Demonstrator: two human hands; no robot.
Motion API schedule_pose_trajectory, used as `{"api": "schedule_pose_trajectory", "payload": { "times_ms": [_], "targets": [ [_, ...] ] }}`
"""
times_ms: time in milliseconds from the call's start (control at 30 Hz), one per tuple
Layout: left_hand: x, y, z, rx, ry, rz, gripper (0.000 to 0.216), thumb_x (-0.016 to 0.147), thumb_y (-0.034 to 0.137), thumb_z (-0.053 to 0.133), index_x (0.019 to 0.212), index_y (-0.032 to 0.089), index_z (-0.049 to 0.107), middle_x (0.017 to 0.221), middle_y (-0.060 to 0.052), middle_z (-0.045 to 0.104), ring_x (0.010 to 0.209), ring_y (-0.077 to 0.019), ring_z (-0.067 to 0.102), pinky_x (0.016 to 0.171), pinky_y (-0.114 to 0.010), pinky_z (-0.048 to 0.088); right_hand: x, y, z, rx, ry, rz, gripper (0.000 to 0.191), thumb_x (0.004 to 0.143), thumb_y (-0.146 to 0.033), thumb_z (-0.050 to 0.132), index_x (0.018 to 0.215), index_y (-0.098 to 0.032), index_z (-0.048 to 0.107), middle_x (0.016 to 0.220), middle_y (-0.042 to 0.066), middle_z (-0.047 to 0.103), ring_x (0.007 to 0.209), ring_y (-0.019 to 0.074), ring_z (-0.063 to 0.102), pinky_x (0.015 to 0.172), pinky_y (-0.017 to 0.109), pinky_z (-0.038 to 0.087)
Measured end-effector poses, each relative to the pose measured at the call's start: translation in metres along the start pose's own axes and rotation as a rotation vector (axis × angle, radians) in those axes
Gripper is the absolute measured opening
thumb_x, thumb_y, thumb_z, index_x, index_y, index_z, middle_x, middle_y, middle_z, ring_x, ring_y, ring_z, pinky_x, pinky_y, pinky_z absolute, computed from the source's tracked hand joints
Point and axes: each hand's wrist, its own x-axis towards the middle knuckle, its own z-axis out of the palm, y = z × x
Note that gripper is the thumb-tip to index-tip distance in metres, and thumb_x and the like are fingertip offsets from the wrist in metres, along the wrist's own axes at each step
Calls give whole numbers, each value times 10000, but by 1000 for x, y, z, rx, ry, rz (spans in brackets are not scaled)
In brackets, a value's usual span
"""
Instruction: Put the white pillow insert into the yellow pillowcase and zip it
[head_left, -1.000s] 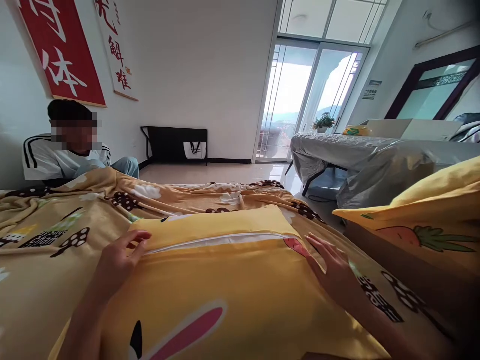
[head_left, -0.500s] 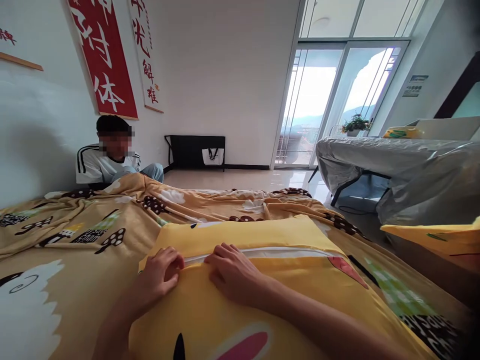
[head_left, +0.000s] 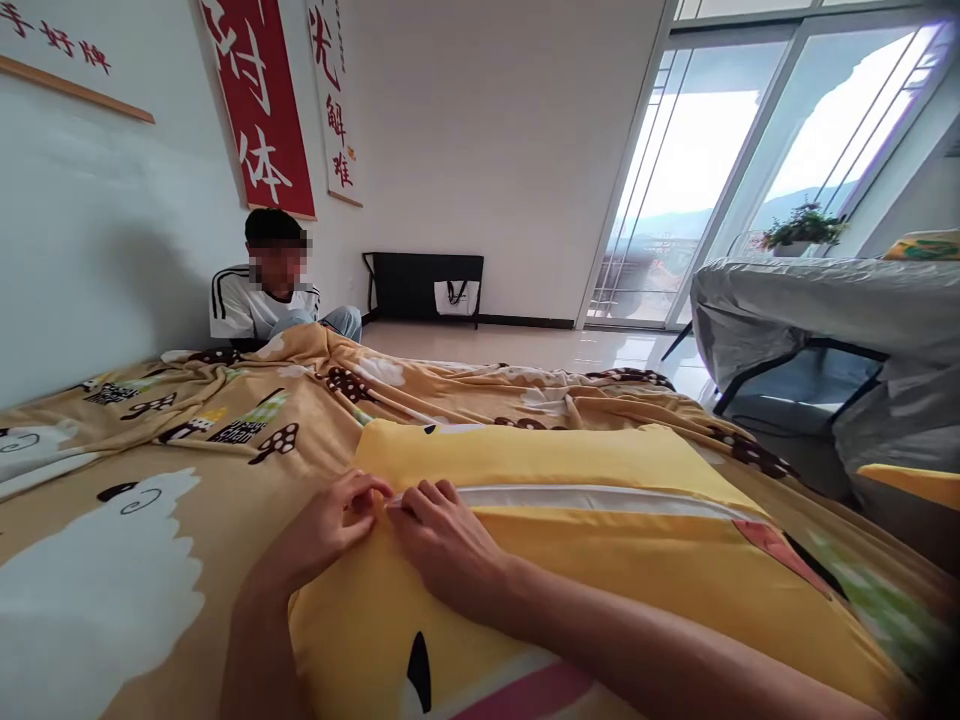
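A yellow pillowcase (head_left: 637,580) with printed black and pink marks lies flat in front of me. Across its upper part runs a long slit, where a white strip (head_left: 600,497) shows. At the left end of this slit, my left hand (head_left: 334,520) is closed, thumb and fingers pinching the yellow cloth. Right beside it, my right hand (head_left: 442,535) has its fingers curled down onto the same end of the slit, gripping the fabric there. Its fingertips are partly hidden, and I cannot see whether a small zipper pull is between them.
A tan patterned blanket (head_left: 247,500) spreads underneath. A person (head_left: 262,290) sits by the left wall beyond it. To the right stands a table with a silvery cover (head_left: 795,295), bearing a potted plant (head_left: 802,228). A white bag (head_left: 455,297) is near the far wall.
My right hand has moved left along the slit, close to my left hand, and more of the white strip shows. The view has turned left and downward.
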Motion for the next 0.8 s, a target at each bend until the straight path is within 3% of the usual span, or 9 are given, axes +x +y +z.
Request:
{"api": "schedule_pose_trajectory", "payload": {
  "times_ms": [200,467,633,700,800],
  "targets": [
    [5,2,4,-11,-48,-4,92,752,250,487,801,192,539,799,12,535,751,-138,490,704,-248,391,-23,-21,2,-289,204,-118,269,836,-59,421,975,-19,647,937,148,618,857,235,517,837,375,388],
    [3,1,2,-10,-23,-30,67,715,243,495,696,184,519,697,29,477,686,-129,433,644,-242,350,-32,-18,-6,-306,158,-172,328,869,-84,389,1076,-6,631,1132,195,613,1025,265,517,926,417,390],
    [5,2,5,80,-64,9,60,705,215,446,678,187,492,699,21,469,676,-135,443,636,-243,348,-55,5,-32,-43,57,-1,370,868,-75,388,1198,-79,555,1159,155,599,1041,242,502,866,396,420],
    [9,4,11,177,-63,27,69,707,223,441,674,190,491,743,7,485,692,-145,462,652,-251,366,-76,26,-48,72,32,125,370,880,-98,400,1226,-116,529,1083,126,617,994,212,521,872,381,419],
    [14,9,23,310,-16,116,57,701,237,469,683,197,505,848,-12,497,804,-169,490,750,-269,392,-124,64,-74,147,42,322,254,905,-172,445,1114,-180,589,991,80,631,920,173,548,858,348,428]
  ]
}}
